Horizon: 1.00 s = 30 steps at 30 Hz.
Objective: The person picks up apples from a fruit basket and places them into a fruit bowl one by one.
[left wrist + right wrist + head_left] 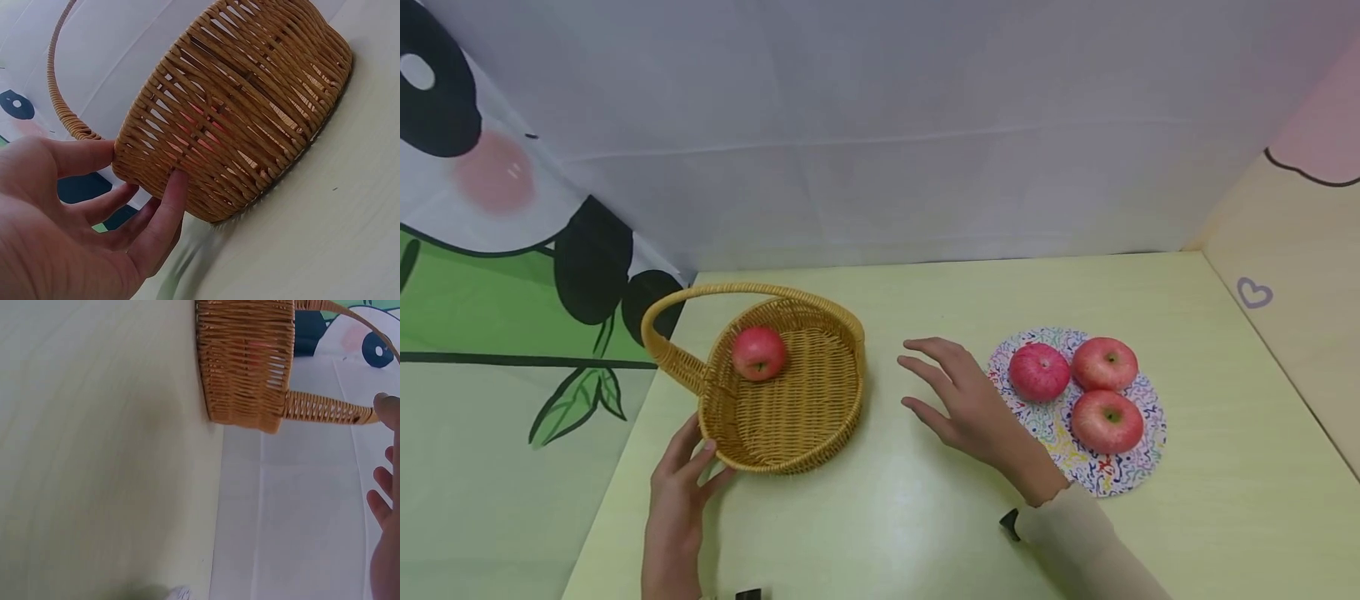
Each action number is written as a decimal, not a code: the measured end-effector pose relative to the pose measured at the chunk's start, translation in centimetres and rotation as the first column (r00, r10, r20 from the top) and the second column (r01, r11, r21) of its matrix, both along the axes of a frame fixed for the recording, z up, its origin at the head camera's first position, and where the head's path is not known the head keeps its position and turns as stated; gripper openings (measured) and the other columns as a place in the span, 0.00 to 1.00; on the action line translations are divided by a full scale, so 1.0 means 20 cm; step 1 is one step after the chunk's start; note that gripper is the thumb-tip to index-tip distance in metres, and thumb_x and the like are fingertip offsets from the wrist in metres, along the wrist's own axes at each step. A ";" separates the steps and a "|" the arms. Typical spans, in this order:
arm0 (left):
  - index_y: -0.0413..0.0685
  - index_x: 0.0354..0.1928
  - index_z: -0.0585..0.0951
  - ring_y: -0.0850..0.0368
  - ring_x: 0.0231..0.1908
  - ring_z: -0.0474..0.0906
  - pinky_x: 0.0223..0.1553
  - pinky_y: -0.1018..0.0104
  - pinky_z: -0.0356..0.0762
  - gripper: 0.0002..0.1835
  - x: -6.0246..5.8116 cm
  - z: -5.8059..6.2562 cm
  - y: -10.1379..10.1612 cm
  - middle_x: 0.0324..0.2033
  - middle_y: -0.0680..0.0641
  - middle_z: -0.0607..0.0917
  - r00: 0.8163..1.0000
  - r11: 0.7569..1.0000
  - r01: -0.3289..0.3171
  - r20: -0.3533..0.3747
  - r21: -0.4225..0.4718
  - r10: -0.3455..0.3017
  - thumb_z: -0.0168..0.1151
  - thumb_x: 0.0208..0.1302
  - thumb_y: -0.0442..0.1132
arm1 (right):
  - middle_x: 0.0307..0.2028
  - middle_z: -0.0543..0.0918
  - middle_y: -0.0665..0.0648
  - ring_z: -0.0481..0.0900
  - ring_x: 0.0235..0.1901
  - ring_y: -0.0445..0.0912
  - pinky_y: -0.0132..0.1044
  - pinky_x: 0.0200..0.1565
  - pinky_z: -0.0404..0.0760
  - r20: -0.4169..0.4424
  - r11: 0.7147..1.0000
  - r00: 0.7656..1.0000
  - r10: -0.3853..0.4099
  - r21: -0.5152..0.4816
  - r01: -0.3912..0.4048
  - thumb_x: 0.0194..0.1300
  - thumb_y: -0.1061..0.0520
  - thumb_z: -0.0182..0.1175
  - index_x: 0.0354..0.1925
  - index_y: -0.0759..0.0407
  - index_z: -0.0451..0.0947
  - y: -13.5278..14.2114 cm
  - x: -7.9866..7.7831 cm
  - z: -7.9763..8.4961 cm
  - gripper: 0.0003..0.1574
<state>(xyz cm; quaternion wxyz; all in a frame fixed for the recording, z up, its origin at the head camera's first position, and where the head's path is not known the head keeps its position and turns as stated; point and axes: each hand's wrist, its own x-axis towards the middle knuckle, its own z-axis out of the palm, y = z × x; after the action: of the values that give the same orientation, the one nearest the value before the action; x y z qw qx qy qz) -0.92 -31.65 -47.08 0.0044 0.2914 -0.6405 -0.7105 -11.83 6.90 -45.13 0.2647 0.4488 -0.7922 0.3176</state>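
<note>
A round yellow-brown wicker basket point(797, 392) with a tall arched handle stands on the left of the table. One red apple point(759, 353) lies inside it; through the weave in the left wrist view, its red shows. My left hand point(679, 500) touches the basket's near left side, fingers spread, with fingertips against the wall and rim point(144, 106). Between basket and plate, my right hand point(958, 404) hovers with fingers apart and holds nothing. Three red apples, among them a front one point(1107, 422), rest on a colourfully patterned round plate point(1052, 446) at the right.
The pale table point(880, 517) meets a white cloth backdrop point(880, 192) at the back. A panda-patterned cloth point(490, 308) hangs at the left, and a cream panel with a heart point(1255, 292) lines the right side.
</note>
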 end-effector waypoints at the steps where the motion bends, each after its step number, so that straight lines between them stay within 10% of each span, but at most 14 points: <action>1: 0.68 0.82 0.59 0.66 0.66 0.67 0.48 0.70 0.86 0.34 0.00 0.00 0.00 0.82 0.55 0.55 1.000 1.000 0.001 -0.003 0.000 -0.001 0.56 0.80 0.45 | 0.68 0.75 0.63 0.73 0.69 0.56 0.51 0.68 0.77 -0.002 1.000 1.000 0.006 0.012 -0.006 0.67 0.52 0.71 0.68 0.61 0.75 -0.02 -0.01 0.01 0.35; 21: 0.62 0.83 0.57 0.74 0.56 0.76 0.46 0.68 0.87 0.35 0.01 0.00 -0.02 0.78 0.54 0.58 0.999 1.000 0.027 -0.034 0.007 -0.026 0.57 0.79 0.42 | 0.67 0.80 0.60 0.80 0.64 0.50 0.38 0.67 0.79 -0.274 0.973 0.948 0.161 0.206 -0.106 0.73 0.58 0.65 0.68 0.60 0.74 -0.35 -0.11 0.18 0.29; 30: 0.62 0.83 0.57 0.75 0.55 0.78 0.46 0.66 0.88 0.36 0.01 0.00 -0.03 0.79 0.53 0.57 0.998 0.999 0.047 -0.031 0.008 -0.047 0.58 0.79 0.42 | 0.72 0.74 0.60 0.74 0.71 0.51 0.40 0.72 0.73 -0.166 0.913 0.955 0.247 0.369 -0.172 0.78 0.59 0.56 0.73 0.57 0.68 -0.50 -0.16 0.21 0.29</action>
<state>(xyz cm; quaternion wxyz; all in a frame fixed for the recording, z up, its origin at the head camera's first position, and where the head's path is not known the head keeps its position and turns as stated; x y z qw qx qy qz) -0.81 -32.18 -47.11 -0.0039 0.2655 -0.6437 -0.7177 -15.01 -3.07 -40.84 0.2264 0.6024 -0.7508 0.1489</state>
